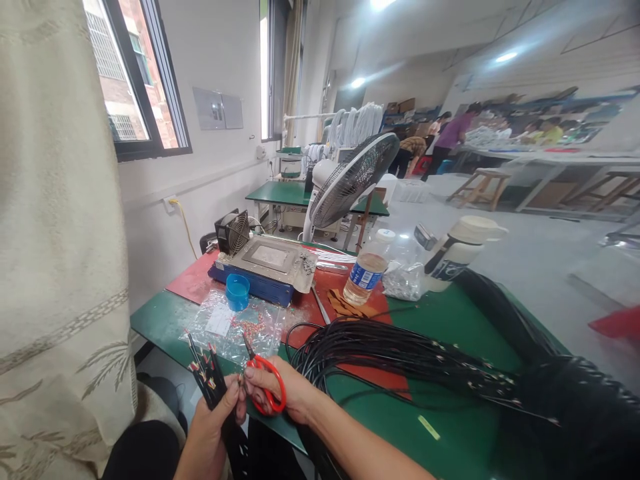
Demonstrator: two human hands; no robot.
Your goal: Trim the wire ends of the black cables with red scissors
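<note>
A bundle of black cables (216, 377) with stripped ends showing red, yellow and pale wires is gripped in my left hand (213, 427). Red-handled scissors (281, 393) are held in my right hand (280, 390), blades pointing up and away. My two hands meet at the fingertips; what lies between them is too small to make out. Just beyond, a clear plastic bag (205, 333) carries small red and pale wire scraps (253, 327) and a blue cup (237, 293). Many more black cables (370, 347) sprawl over the green table to the right.
A blue-sided heating unit (255, 283) with a small black fan (233, 232) sits at the back. Beside it are a labelled bottle (364, 277), a white jug (453, 253) and a large fan (355, 180). A curtain (60, 233) hangs at left. People (450, 137) work far off.
</note>
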